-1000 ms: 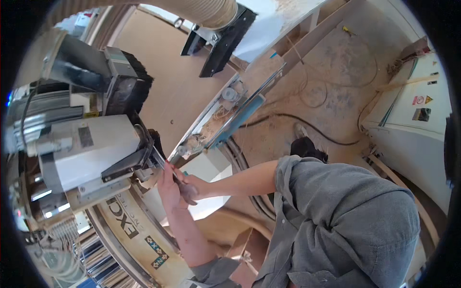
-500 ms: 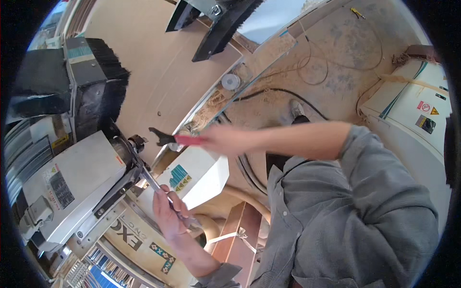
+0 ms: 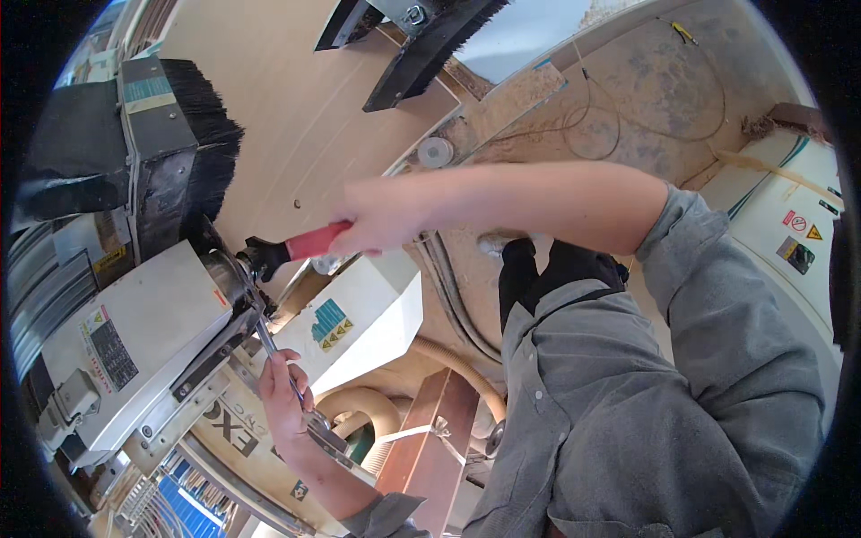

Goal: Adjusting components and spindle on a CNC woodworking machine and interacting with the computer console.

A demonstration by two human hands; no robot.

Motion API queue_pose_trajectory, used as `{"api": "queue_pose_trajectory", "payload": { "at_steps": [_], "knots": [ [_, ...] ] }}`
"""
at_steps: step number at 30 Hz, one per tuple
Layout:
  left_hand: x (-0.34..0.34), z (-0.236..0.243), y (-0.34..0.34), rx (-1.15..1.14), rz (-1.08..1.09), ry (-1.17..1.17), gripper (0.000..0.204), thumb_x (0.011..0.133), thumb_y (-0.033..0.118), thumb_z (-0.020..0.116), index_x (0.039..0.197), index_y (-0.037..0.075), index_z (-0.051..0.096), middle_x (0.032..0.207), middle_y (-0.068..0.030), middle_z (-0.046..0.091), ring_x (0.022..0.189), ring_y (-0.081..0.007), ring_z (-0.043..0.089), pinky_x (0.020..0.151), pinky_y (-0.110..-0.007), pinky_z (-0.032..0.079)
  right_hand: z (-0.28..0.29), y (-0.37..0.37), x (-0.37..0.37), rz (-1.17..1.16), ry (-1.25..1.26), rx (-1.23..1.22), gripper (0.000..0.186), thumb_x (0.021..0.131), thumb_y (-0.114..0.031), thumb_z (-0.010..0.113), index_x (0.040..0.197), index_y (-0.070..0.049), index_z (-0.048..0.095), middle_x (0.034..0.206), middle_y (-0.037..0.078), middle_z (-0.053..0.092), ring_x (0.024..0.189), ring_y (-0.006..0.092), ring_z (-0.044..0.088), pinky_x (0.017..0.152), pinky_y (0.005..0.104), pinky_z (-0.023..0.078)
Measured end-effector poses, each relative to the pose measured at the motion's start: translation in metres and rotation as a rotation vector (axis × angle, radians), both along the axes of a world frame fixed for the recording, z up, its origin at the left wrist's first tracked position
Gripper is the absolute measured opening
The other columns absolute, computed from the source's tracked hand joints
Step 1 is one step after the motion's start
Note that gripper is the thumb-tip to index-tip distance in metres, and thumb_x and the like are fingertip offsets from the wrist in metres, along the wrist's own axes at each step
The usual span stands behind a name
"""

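From where I'm standing, the red-handled wrench is now reaching the spindle end; half a second ago its black forked head was hanging in open air, well apart from it. That is putting both tools at the same spot, because the steel wrench is still lying across the collar there, so the two seem to be gripping neighbouring parts (whether the fork is fully seated, I cannot tell).

The right hand is blurring a little, its fingers closing around the red grip, while the right forearm is stretching nearly level across the body from a rolled grey sleeve. The left hand is working lower, its fingers curling round the steel shank, with the left forearm slanting up from the lower edge.

Beside them the pale motor housing is lying tilted, and a black brush is bristling over the tan board.
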State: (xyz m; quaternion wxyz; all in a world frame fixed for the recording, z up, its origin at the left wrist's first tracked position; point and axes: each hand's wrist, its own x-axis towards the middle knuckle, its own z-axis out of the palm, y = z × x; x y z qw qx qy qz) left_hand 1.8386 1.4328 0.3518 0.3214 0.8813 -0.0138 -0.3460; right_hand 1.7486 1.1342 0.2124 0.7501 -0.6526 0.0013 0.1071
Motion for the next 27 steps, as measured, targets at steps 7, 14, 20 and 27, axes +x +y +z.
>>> {"api": "queue_pose_trajectory", "payload": {
  "at_steps": [7,14,20,27],
  "knots": [
    [-0.004,0.003,-0.004,0.001,0.012,-0.013,0.036,0.104,0.039,0.044,0.100,0.005,0.056,0.055,0.0029,0.040,0.037,-0.0044,0.034,0.034,-0.019,0.027,0.020,-0.013,-0.025,-0.055,-0.025,0.052,0.023,0.089,-0.022,0.059,0.084,-0.001,0.062,0.063,0.002,0.056,0.059,0.0127,0.054,0.055,0.0299,0.042],
    [0.001,0.002,0.004,-0.037,0.013,0.025,0.037,0.105,0.039,0.043,0.102,0.006,0.057,0.055,0.0029,0.042,0.035,-0.0039,0.036,0.031,-0.019,0.025,0.004,-0.052,0.011,0.117,0.026,0.066,0.020,0.085,-0.022,0.063,0.075,-0.005,0.059,0.060,-0.002,0.048,0.051,0.0075,0.041,0.046,0.0258,0.030],
    [0.001,0.005,0.000,0.001,-0.016,0.021,0.036,0.105,0.038,0.043,0.102,0.005,0.056,0.056,0.0027,0.040,0.037,-0.0047,0.034,0.034,-0.020,0.026,0.014,-0.066,0.019,0.296,0.082,0.101,0.018,0.086,-0.021,0.063,0.076,-0.007,0.058,0.060,-0.003,0.047,0.049,0.0063,0.039,0.043,0.0250,0.027],
    [-0.001,0.003,0.000,-0.017,-0.020,0.023,0.038,0.105,0.040,0.042,0.102,0.005,0.056,0.056,0.0027,0.040,0.037,-0.0051,0.035,0.034,-0.020,0.026,0.026,-0.021,-0.024,0.135,0.149,0.303,0.016,0.089,-0.018,0.059,0.096,-0.004,0.061,0.067,0.000,0.055,0.053,0.0081,0.047,0.047,0.0250,0.036]
  ]
}}
